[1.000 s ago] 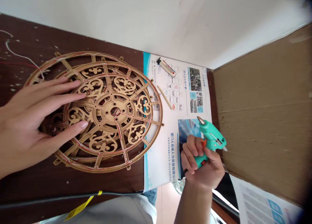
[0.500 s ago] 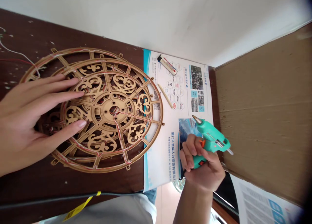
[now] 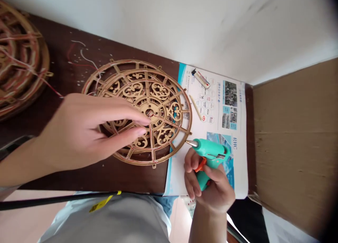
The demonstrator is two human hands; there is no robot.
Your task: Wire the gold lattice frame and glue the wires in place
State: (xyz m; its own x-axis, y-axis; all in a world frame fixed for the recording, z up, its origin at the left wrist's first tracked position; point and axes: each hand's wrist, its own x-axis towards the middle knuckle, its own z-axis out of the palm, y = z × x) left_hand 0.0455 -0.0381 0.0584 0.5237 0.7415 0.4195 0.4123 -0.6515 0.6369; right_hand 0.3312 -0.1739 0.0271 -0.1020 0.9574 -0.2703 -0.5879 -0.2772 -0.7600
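Observation:
My left hand [image 3: 81, 126] reaches over a round gold openwork frame [image 3: 174, 111] with scroll ornaments. Its thumb and index fingertip come nearly together at the red and white wire [image 3: 151, 134] near the hub, in a loose pinch; the other fingers are hidden. My right hand [image 3: 211, 186] is wrapped round a green glue gun [image 3: 212, 149], fingers at its orange trigger. The gun's metal nozzle points left, close to the frame's right rim. More gold rings lie under the top one, and thin wires run along their ribs.
Another stack of gold wired frames [image 3: 23, 70] lies at the far left. A printed sheet [image 3: 239, 112] carries a small marked tube [image 3: 201, 79] and a thin wooden stick [image 3: 195, 107]. Cardboard [image 3: 295, 130] stands at right. A black cable [image 3: 66, 199] runs along the table's front edge.
My left hand has lifted from lying flat on the frame's left side, bringing thumb and index finger to the hub. The glue gun has moved left towards the rim. The view has shifted left.

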